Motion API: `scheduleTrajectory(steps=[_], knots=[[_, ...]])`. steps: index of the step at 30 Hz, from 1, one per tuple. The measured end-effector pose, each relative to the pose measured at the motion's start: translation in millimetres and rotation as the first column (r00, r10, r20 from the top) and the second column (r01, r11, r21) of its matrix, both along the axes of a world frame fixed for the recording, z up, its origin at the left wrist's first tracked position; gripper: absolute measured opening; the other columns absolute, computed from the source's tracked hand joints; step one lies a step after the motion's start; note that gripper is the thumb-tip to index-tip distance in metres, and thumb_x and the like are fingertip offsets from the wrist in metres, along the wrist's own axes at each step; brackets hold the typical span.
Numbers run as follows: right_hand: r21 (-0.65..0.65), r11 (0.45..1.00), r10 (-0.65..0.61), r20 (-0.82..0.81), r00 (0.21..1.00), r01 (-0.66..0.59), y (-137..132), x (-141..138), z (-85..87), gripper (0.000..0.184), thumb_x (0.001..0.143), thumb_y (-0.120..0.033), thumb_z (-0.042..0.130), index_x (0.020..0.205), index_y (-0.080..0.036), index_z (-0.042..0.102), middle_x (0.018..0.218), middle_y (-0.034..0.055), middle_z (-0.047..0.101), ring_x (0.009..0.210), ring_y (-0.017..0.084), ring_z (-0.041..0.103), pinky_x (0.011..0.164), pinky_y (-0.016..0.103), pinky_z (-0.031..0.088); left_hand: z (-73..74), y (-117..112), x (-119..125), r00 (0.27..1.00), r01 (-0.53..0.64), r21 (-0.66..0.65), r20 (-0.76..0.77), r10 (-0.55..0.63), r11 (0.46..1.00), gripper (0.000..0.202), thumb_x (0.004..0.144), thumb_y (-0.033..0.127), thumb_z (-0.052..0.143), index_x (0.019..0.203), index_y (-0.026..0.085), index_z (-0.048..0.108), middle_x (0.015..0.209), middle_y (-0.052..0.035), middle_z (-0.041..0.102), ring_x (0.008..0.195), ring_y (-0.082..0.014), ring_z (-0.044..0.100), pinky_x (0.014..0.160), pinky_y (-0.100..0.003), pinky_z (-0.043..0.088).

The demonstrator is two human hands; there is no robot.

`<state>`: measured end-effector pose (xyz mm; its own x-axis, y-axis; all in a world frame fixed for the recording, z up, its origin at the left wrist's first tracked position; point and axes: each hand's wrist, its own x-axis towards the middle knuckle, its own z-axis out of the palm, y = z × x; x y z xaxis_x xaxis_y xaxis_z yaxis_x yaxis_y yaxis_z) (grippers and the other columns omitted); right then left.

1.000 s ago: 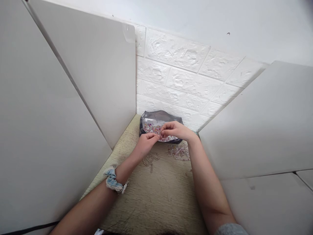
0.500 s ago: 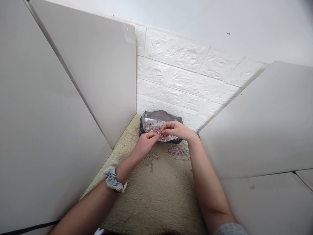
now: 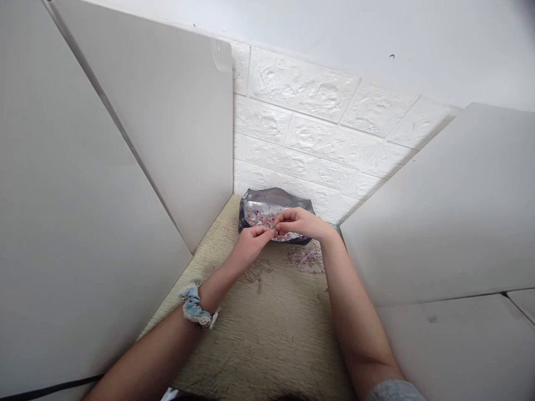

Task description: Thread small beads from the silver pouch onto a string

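Through my feed, the far bag (image 3: 276, 195) looks like thin plastic or foil, dark grey outside with a slight sheen, its silvery lining glossy and creased. The beads (image 3: 257, 217) inside read as shiny, some translucent. The tabletop (image 3: 271, 345) strikes me as matt and rough, with a streaky grain. Far off, the brick-patterned wall (image 3: 309, 83) is embossed, with a soft gloss, while the left panel (image 3: 167, 122) and right panel (image 3: 451, 211) look smooth and satin. Near left I see a scrunchie (image 3: 193, 303) of gathered cloth edged with lace; near right, a matt fabric sleeve (image 3: 395, 391).
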<state>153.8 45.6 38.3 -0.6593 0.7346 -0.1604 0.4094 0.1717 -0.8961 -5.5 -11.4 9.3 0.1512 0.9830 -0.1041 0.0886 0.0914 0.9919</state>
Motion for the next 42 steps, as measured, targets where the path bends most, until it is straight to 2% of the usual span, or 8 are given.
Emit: scheduleTrajectory(steps=[22, 42], knots=[[0.022, 1.0, -0.013, 0.012, 1.0, 0.012, -0.8, 1.6, 0.9, 0.016, 0.071, -0.03, 0.052, 0.076, -0.015, 0.057, 0.074, 0.002, 0.058, 0.065, 0.01, 0.051, 0.062, 0.023, 0.042, -4.6, 2.0, -0.8, 0.999, 0.003, -0.011, -0.048, -0.003, 1.0, 0.023, 0.067, 0.035, 0.05, 0.061, 0.014, 0.057, 0.04, 0.0066, 0.03, 0.04, -0.0057, 0.025, 0.041, -0.021, 0.018], [0.018, 1.0, 0.001, 0.027, 1.0, -0.001, 1.6, 2.6, -2.4, 0.018, 0.072, -0.031, 0.052, 0.077, -0.015, 0.057, 0.074, 0.0017, 0.058, 0.065, 0.01, 0.051, 0.063, 0.024, 0.042, -3.4, 1.6, -0.9, 0.997, 0.005, -0.006, -0.071, -0.006, 1.0, 0.021, 0.067, 0.032, 0.05, 0.06, 0.014, 0.057, 0.041, 0.0065, 0.033, 0.041, -0.006, 0.026, 0.043, -0.021, 0.02]])
